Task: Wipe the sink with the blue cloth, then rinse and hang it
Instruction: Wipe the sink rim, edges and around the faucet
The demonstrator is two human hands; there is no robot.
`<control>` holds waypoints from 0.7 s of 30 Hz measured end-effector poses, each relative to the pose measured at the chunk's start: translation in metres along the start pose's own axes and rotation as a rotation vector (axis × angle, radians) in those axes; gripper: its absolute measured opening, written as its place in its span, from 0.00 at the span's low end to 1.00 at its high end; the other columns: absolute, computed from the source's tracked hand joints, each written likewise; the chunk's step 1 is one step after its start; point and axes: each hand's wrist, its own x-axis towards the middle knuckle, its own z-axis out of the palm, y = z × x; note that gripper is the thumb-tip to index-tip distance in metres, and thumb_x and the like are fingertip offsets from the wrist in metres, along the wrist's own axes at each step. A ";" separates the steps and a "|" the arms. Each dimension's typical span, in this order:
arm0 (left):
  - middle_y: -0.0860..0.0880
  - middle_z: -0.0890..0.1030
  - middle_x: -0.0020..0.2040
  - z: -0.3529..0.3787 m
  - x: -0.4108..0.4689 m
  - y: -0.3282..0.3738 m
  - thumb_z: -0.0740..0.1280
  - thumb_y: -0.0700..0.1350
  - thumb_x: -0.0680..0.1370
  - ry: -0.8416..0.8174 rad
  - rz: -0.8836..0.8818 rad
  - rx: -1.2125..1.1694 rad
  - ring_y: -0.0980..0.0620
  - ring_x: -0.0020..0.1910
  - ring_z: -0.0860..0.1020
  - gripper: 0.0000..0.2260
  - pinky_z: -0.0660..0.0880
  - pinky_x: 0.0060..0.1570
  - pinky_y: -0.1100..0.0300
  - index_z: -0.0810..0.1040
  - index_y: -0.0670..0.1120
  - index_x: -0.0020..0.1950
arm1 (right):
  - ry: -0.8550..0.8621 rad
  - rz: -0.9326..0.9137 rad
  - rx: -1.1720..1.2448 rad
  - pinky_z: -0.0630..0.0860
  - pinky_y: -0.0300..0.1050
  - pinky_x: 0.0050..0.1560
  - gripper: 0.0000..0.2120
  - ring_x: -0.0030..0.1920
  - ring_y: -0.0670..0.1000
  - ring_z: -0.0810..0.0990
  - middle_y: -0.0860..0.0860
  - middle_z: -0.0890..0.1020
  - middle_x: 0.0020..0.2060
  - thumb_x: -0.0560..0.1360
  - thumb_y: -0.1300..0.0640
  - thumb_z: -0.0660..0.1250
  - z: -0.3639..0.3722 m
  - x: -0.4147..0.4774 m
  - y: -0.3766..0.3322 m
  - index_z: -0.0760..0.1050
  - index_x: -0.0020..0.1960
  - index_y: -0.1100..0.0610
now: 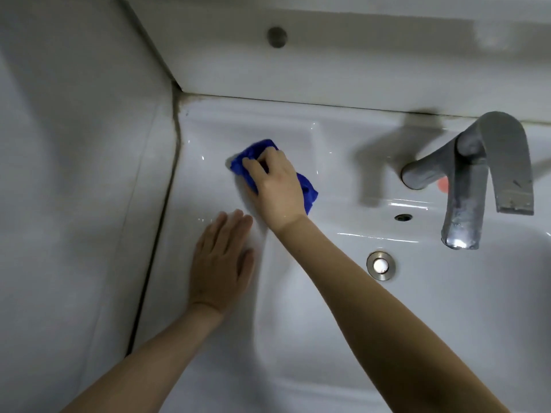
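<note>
A: So, where is the blue cloth [308,190] seen?

B: It is bunched up and pressed against the flat left rear part of the white sink [328,338], near the back corner and well apart from the faucet [477,180]. Most of it is covered by the right hand [275,186]. Blue folds are shown beyond the fingertips and to the right of the palm.

A: How is it gripped?

B: The right hand's fingers are curled down over the cloth and clamped on it, with the knuckles raised. The thumb is hidden, so its position cannot be told.

A: And the left hand [222,263]?

B: It is laid flat, palm down, on the sink's left rim, just beside the right wrist. Its fingers are straight and close together, and nothing is held in it.

A: What else is shown?

B: The dull grey metal faucet is mounted at the right rear and reaches out over the basin. A round metal drain [381,266] is set in the basin floor, and a small overflow hole [403,217] is seen above it. A dark seam [167,204] is traced between the sink's left edge and the pale tiled wall [74,174]. A round grey fitting [277,37] is seen on the surface behind the sink, but it is too blurred to be identified.
</note>
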 end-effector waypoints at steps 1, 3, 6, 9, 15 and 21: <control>0.45 0.69 0.75 0.000 0.000 -0.001 0.55 0.51 0.80 -0.004 0.002 0.002 0.42 0.75 0.64 0.24 0.64 0.72 0.47 0.68 0.46 0.75 | -0.002 -0.044 -0.024 0.76 0.53 0.38 0.11 0.43 0.61 0.76 0.60 0.78 0.44 0.71 0.68 0.72 -0.002 0.002 0.007 0.80 0.53 0.65; 0.45 0.69 0.75 -0.001 0.000 -0.001 0.55 0.50 0.79 0.004 0.006 -0.013 0.42 0.75 0.64 0.24 0.64 0.72 0.46 0.68 0.46 0.74 | 0.006 -0.042 -0.064 0.75 0.51 0.41 0.13 0.45 0.59 0.75 0.59 0.78 0.45 0.71 0.66 0.73 -0.018 -0.009 0.029 0.81 0.55 0.62; 0.45 0.69 0.74 -0.002 0.000 -0.002 0.56 0.50 0.78 0.017 0.008 -0.039 0.42 0.75 0.65 0.24 0.64 0.72 0.46 0.68 0.46 0.74 | 0.168 0.080 -0.105 0.73 0.47 0.45 0.11 0.46 0.57 0.73 0.59 0.77 0.43 0.73 0.61 0.73 -0.050 -0.030 0.069 0.81 0.56 0.62; 0.46 0.69 0.74 -0.001 0.002 -0.001 0.57 0.50 0.78 0.018 -0.003 -0.042 0.43 0.75 0.65 0.24 0.64 0.72 0.47 0.69 0.47 0.74 | 0.265 0.125 -0.135 0.73 0.49 0.43 0.11 0.44 0.57 0.73 0.60 0.76 0.41 0.72 0.64 0.73 -0.053 -0.022 0.077 0.80 0.54 0.66; 0.45 0.70 0.74 0.001 0.001 0.000 0.57 0.50 0.79 0.021 0.011 0.018 0.42 0.73 0.67 0.23 0.64 0.72 0.47 0.69 0.45 0.74 | 0.041 -0.361 -0.077 0.72 0.51 0.37 0.06 0.39 0.60 0.77 0.63 0.80 0.42 0.72 0.66 0.72 0.015 0.021 0.006 0.82 0.48 0.68; 0.45 0.69 0.74 0.000 0.000 -0.001 0.55 0.50 0.79 0.024 0.010 0.006 0.42 0.74 0.65 0.24 0.63 0.72 0.47 0.68 0.46 0.75 | 0.083 -0.133 -0.038 0.74 0.49 0.43 0.12 0.45 0.58 0.75 0.60 0.78 0.46 0.74 0.60 0.72 -0.025 -0.021 0.048 0.81 0.57 0.64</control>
